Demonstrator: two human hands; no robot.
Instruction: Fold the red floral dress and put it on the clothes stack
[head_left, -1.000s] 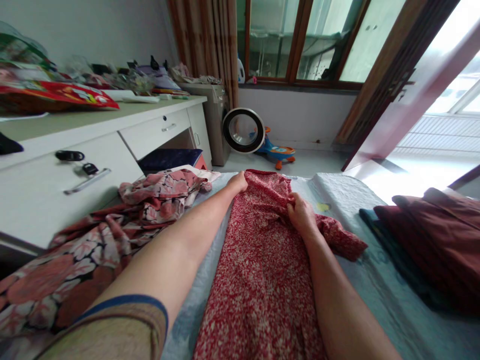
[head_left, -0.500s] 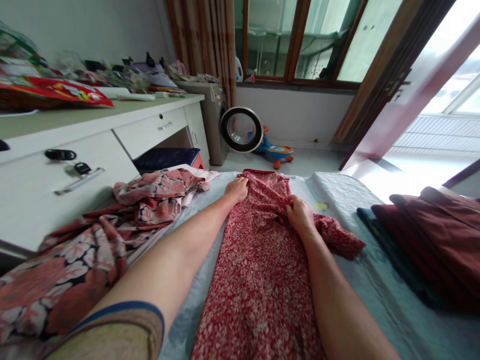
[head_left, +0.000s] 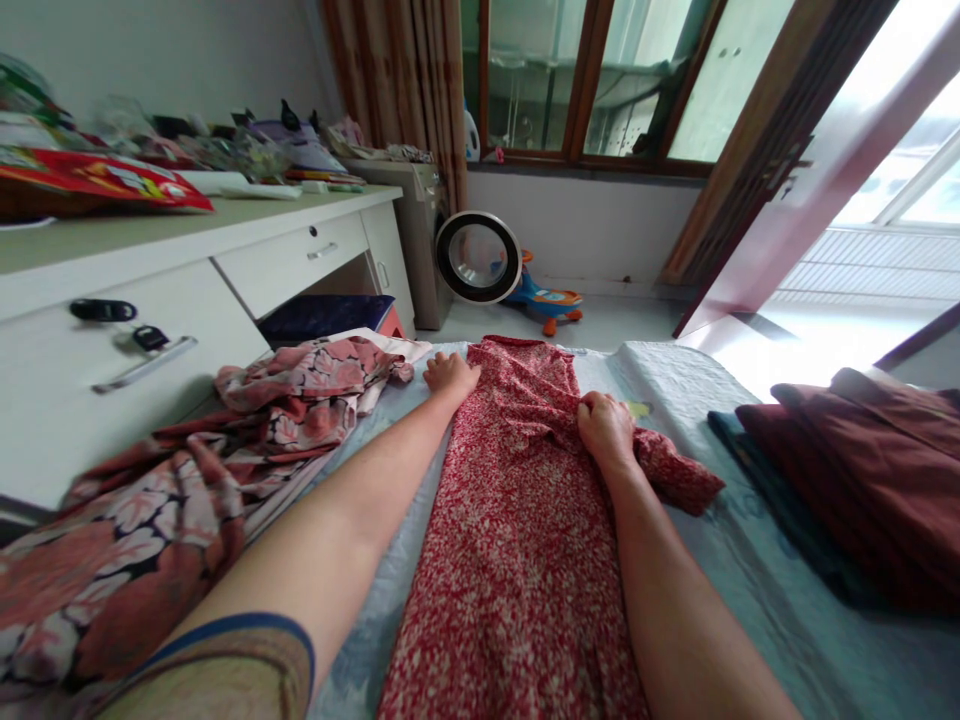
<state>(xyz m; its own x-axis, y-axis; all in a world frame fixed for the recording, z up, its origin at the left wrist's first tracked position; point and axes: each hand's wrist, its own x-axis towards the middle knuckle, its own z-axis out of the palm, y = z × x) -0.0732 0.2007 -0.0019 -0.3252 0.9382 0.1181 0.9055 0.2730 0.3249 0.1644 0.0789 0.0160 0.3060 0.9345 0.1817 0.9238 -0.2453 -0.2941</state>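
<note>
A long red speckled dress [head_left: 525, 540] lies lengthwise on the bed, running out of view at the bottom. Its left side is straight, and one sleeve [head_left: 679, 470] sticks out to the right. My left hand [head_left: 450, 376] is at the upper left edge, fingers loosely apart, with the thumb side close to the cloth; whether it touches is hard to tell. On the opposite edge, just above the sleeve, my right hand [head_left: 606, 430] has its fingers closed on the fabric. Creases run across the dress between the hands.
A crumpled pink floral cloth [head_left: 300, 400] lies on the left of the pale blue bed sheet [head_left: 675, 380]. Folded dark red clothes [head_left: 862, 460] are stacked at right. Beyond are a white desk [head_left: 300, 225], a washing machine with its round door [head_left: 478, 257] open, and a blue ride-on toy [head_left: 544, 297].
My left hand has let go of the dress edge and shifted slightly left, its fingers loosening. My right hand stays at the right edge. The view has turned slightly.
</note>
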